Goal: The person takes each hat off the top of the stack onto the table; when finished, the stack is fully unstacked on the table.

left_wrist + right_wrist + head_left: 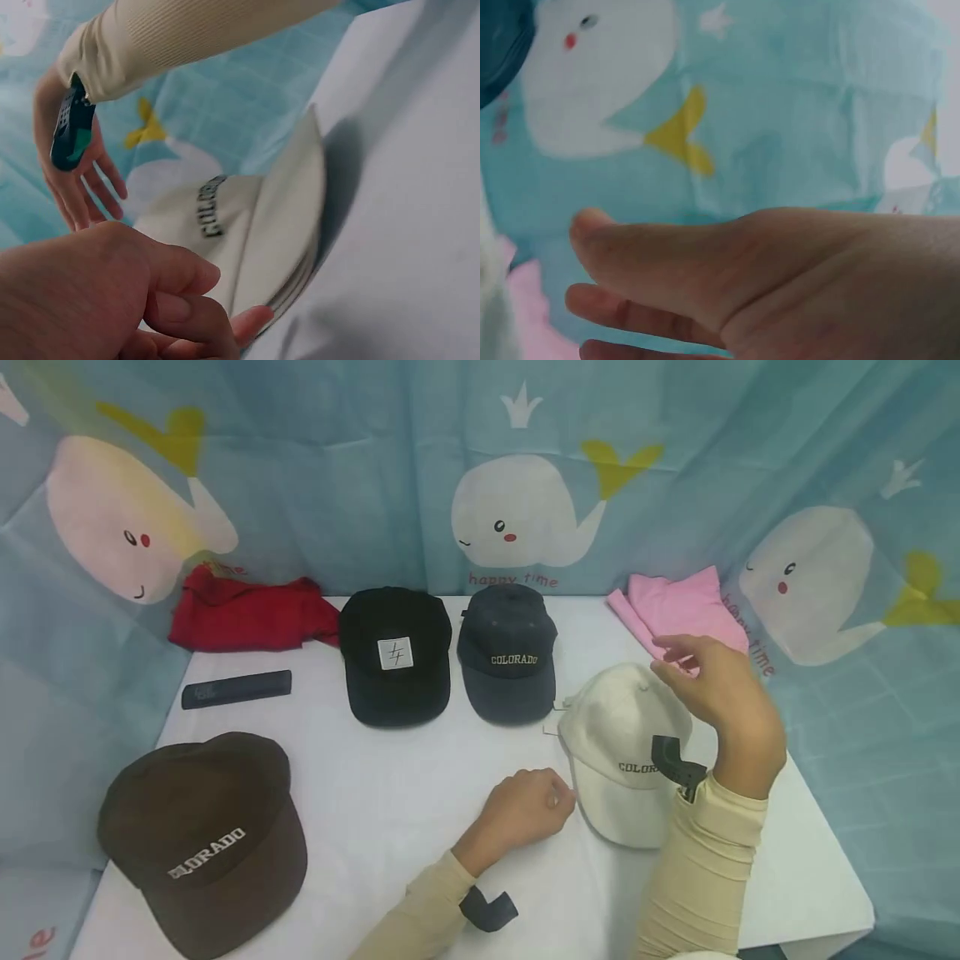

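A cream cap (622,727) with COLORADO lettering lies at the right of the white table, its brim toward the front. My left hand (528,810) is just left of that brim, fingers loosely curled, with a small gap between thumb and forefinger. In the left wrist view, a fingertip (253,322) overlaps the lower edge of the brim (289,217), where several layered edges show. Over the cap's back right side hovers my right hand (712,685), thumb and fingers apart and nothing between them. The right wrist view shows its thumb (645,247) extended.
Behind stand a black cap (393,652) and a navy cap (507,652). A brown cap (202,827) lies front left, below a dark flat strip (236,689). Folded red cloth (247,614) and pink cloth (686,606) sit along the back. A whale-print curtain (337,485) surrounds the table.
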### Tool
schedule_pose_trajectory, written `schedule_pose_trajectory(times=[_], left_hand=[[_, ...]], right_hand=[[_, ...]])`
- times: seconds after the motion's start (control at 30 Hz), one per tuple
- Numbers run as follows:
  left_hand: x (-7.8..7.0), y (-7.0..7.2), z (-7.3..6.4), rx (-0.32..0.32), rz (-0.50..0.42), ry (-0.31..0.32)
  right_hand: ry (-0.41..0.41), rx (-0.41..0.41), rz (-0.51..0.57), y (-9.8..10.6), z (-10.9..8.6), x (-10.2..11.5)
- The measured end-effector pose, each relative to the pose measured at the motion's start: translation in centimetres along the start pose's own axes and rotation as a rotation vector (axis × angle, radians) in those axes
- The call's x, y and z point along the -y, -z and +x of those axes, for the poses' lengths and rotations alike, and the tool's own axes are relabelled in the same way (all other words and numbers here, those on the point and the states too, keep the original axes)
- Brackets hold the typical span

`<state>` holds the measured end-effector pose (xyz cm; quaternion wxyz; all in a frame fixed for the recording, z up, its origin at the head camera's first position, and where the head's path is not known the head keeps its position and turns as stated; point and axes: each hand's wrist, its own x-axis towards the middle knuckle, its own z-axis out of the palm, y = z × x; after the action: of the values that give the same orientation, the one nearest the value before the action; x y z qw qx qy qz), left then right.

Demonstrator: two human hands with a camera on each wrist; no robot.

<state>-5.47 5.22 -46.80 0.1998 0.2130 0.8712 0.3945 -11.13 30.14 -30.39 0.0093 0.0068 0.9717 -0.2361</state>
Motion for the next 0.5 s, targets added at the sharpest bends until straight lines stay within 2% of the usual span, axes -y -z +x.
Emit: schedule_pose_trajectory(times=[0.07,0.17,0.33,0.5], left_hand=[[-0.2,-0.8,0.4,0.036,0.021,0.000],[-0.5,-1.6,0.8,0.067,0.025,-0.003],[-0.8,-1.7,1.1,0.062,0.019,0.008],[-1.0,-1.8,1.3,0.077,0.017,0.005]], right_hand=[[-0.014,0.051,-0.014,-0.4,-0.1,-1.1],[-0.016,0.076,-0.007,-1.0,-0.2,-2.1],[-0.010,0.081,0.017,-1.9,0.0,-2.7],[-0.047,0.083,0.018,-2.5,-0.1,-3.0]])
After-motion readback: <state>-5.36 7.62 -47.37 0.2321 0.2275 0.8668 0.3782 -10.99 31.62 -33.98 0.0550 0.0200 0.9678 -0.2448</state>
